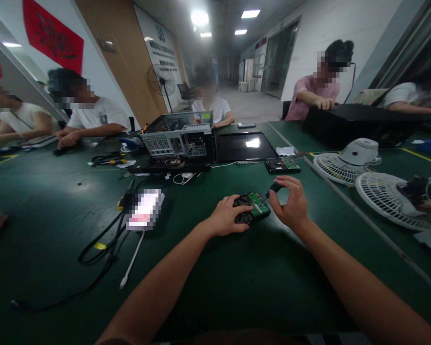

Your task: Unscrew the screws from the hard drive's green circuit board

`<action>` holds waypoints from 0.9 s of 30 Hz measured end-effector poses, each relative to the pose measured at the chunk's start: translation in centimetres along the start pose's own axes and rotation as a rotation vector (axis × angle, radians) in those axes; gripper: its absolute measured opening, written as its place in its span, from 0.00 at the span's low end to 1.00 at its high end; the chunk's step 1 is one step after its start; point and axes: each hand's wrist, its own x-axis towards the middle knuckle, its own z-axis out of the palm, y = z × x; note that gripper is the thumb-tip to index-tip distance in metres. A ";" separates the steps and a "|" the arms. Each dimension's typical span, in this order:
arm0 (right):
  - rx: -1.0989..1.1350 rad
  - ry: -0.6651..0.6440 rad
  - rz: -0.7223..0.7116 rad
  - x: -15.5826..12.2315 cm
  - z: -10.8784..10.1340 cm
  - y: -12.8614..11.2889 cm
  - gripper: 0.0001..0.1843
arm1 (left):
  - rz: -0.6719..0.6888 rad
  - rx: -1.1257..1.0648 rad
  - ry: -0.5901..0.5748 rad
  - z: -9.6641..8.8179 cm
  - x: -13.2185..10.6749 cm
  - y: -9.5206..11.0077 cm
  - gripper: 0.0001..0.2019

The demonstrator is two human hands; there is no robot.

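Observation:
A hard drive [243, 216] lies on the green table with its circuit board side up. My left hand [227, 215] grips its left side, the fingers reaching over the black casing and the thumb at the near edge. In my right hand [290, 201] is a small dark screwdriver [274, 188], pinched at the handle between thumb and fingers. Its shaft slants down to the green board near the drive's far right edge. Whether the tip sits in a screw is too small to tell. A second hard drive [283, 165] rests farther back, apart from both hands.
An opened computer case [179, 143] and a dark flat panel [246, 147] stand behind the drives. White fan parts [359, 160] lie at right. Left of my arm are a phone [145, 209], a white cable [132, 261] and black cables [93, 261]. Several people sit around the table.

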 end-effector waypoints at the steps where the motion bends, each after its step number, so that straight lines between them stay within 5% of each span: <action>1: 0.019 -0.017 0.003 -0.1 0.0 0.0 0.24 | 0.004 0.002 0.003 0.0 0.0 0.0 0.35; 27: -0.096 0.058 -0.044 0.3 -0.1 -0.2 0.25 | 0.017 0.001 0.001 -0.4 -0.2 0.1 0.35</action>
